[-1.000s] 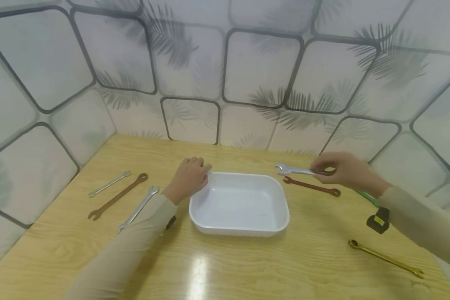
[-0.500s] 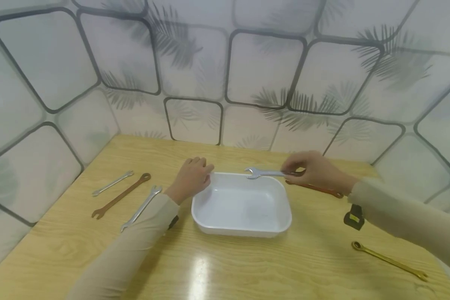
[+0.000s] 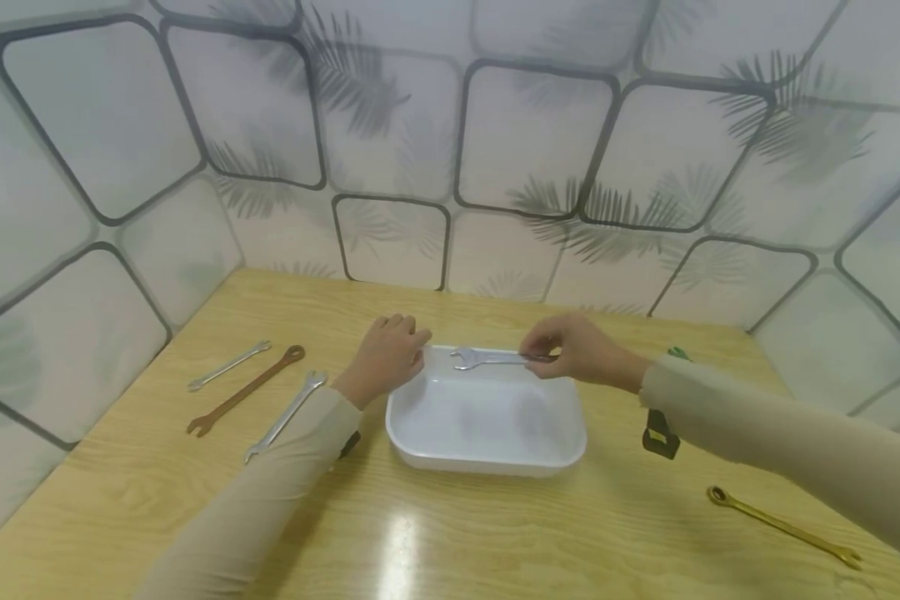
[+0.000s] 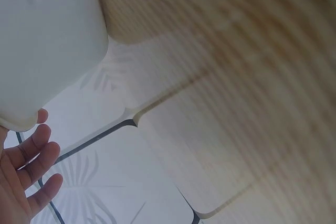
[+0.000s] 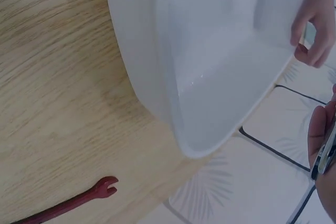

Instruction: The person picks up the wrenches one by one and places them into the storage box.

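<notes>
Table [image 3: 112,500], pale woodgrain, bears at left a slim silver metal wrench [image 3: 228,367], a rust-brown metal wrench [image 3: 247,390] and a larger silver metal wrench [image 3: 288,413], all diagonal. The left hand [image 3: 387,353] pinches the rear-left rim of a white rounded-rectangular tray [image 3: 487,463]. Above the tray's rear part, a silver open-end metal wrench [image 3: 491,358] runs parallel to the rear rim, forked end pointing left. The right hand [image 3: 573,350] pinches its opposite portion. Farther right lies a gold-coloured metal wrench [image 3: 783,525].

From my end I see smooth, glossy tray [image 3: 487,461], plastic-looking; held wrench [image 3: 489,359], polished metal; gold wrench [image 3: 783,525], metallic sheen; tabletop [image 3: 510,542], shiny wood grain; sleeves [image 3: 780,450], matt cloth.
</notes>
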Available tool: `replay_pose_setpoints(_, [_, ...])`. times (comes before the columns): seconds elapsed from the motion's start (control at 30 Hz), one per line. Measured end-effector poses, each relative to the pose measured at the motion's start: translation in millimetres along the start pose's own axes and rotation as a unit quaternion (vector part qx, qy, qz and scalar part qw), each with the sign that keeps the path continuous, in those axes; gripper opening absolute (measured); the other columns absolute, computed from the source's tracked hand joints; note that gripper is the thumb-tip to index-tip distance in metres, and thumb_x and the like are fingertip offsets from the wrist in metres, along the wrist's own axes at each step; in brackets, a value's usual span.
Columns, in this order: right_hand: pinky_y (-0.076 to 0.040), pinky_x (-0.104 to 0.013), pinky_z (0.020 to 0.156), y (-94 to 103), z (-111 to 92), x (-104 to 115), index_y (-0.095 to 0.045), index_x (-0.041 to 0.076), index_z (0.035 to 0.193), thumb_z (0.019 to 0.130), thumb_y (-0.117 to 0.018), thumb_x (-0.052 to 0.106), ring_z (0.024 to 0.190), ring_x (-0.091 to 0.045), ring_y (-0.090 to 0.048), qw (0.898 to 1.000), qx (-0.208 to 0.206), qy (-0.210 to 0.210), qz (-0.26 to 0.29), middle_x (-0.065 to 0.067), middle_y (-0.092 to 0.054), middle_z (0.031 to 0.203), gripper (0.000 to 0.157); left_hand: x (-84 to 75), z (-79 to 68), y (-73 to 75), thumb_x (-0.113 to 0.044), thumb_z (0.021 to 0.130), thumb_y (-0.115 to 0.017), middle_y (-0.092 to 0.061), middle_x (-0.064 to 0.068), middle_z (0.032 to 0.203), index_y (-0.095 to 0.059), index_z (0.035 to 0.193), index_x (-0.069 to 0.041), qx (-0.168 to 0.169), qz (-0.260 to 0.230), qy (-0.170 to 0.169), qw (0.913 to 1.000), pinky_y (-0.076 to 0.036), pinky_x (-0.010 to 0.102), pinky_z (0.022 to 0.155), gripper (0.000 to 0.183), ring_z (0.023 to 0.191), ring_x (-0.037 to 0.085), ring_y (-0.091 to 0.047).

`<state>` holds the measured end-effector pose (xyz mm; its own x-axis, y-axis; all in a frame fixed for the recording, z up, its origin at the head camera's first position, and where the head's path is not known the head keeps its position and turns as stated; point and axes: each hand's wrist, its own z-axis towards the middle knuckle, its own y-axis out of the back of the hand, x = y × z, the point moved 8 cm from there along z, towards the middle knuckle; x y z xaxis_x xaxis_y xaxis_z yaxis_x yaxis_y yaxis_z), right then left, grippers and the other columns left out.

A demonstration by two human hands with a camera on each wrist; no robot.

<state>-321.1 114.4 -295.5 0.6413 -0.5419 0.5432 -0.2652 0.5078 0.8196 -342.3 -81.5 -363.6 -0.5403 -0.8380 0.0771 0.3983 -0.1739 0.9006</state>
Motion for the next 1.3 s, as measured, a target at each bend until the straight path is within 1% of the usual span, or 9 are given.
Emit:
replay_pose_setpoints(0.1, [-0.057, -0.029, 0.073, -8.1, 6, -1, -0.071, 0.001, 0.085, 0.075, -0.07, 0.0, 0.076, -0.015, -0.064, 1.0, 0.006, -0.005, -0.005, -0.01, -0.07, 0.084, 0.009, 0.1, 0.0, -0.6, -0.017, 0.082, -0.062, -0.06, 0.007, 0.085, -0.065, 0.102, -0.013, -0.001, -0.001, 0.001, 1.0, -0.051, 0.039, 0.081, 0.021, 0.078, 0.02, -0.054])
replay_pose_setpoints(0.23, [-0.057, -0.029, 0.073, -17.7, 13, -4, -0.07, -0.001, 0.085, 0.075, -0.07, 0.003, 0.075, -0.014, -0.063, 1.0, 0.017, -0.012, -0.013, -0.01, -0.07, 0.083, 0.01, 0.6, 0.1, -1.4, -0.017, 0.082, -0.062, -0.059, 0.006, 0.084, -0.065, 0.102, -0.013, -0.003, -0.001, 0.001, 1.0, -0.05, 0.038, 0.081, 0.021, 0.077, 0.02, -0.053])
replay_pose_setpoints(0.47, [-0.052, -0.02, 0.066, -32.4, 21, -12, -0.07, 0.0, 0.084, 0.074, -0.071, 0.003, 0.069, -0.009, -0.057, 0.999, 0.042, -0.028, -0.013, -0.008, -0.069, 0.078, 0.01, -0.7, 0.3, -0.8, -0.018, 0.083, -0.062, -0.059, 0.006, 0.084, -0.065, 0.102, -0.013, -0.006, 0.004, -0.002, 1.0, -0.05, 0.037, 0.08, 0.02, 0.077, 0.019, -0.053])
replay_pose_setpoints(0.57, [-0.05, -0.019, 0.062, -37.5, 23, -14, -0.07, 0.001, 0.082, 0.074, -0.071, 0.003, 0.065, -0.008, -0.055, 0.998, 0.051, -0.035, -0.012, -0.007, -0.068, 0.074, 0.008, -1.1, 0.0, -0.1, -0.018, 0.083, -0.062, -0.06, 0.006, 0.085, -0.065, 0.102, -0.013, -0.004, 0.005, -0.001, 1.0, -0.051, 0.038, 0.081, 0.02, 0.078, 0.02, -0.054])
replay_pose_setpoints(0.7, [-0.049, -0.019, 0.061, -44.1, 25, -18, -0.07, 0.002, 0.08, 0.073, -0.071, 0.004, 0.063, -0.006, -0.053, 0.997, 0.06, -0.048, -0.019, -0.005, -0.067, 0.072, 0.007, -0.6, -0.6, -0.2, -0.018, 0.082, -0.062, -0.06, 0.006, 0.086, -0.065, 0.101, -0.013, -0.001, 0.005, 0.002, 1.0, -0.051, 0.039, 0.082, 0.02, 0.079, 0.02, -0.055])
replay_pose_setpoints(0.97, [-0.047, -0.018, 0.059, -56.9, 35, -21, -0.07, 0.002, 0.077, 0.071, -0.071, 0.003, 0.06, -0.004, -0.051, 0.997, 0.066, -0.03, -0.026, -0.004, -0.066, 0.068, 0.006, -0.8, -0.4, -1.1, -0.017, 0.083, -0.062, -0.06, 0.006, 0.085, -0.065, 0.101, -0.013, 0.002, 0.006, 0.002, 1.0, -0.05, 0.038, 0.081, 0.019, 0.078, 0.02, -0.054])
replay_pose_setpoints(1.17, [-0.047, -0.019, 0.06, -65.1, 40, -20, -0.07, 0.0, 0.078, 0.071, -0.071, 0.002, 0.061, -0.006, -0.052, 0.995, 0.078, -0.053, -0.026, -0.006, -0.067, 0.069, 0.007, -1.6, 0.0, 0.2, -0.017, 0.083, -0.062, -0.06, 0.006, 0.086, -0.064, 0.101, -0.013, 0.005, 0.008, 0.0, 1.0, -0.05, 0.038, 0.081, 0.019, 0.079, 0.02, -0.055])
replay_pose_setpoints(1.3, [-0.047, -0.019, 0.061, -71.0, 43, -19, -0.07, 0.001, 0.078, 0.071, -0.072, 0.003, 0.063, -0.008, -0.053, 0.994, 0.082, -0.066, -0.038, -0.005, -0.066, 0.07, 0.007, -1.5, 0.4, 2.2, -0.017, 0.082, -0.062, -0.06, 0.006, 0.086, -0.065, 0.1, -0.013, 0.005, 0.012, 0.001, 0.9999, -0.051, 0.038, 0.081, 0.018, 0.079, 0.02, -0.055])
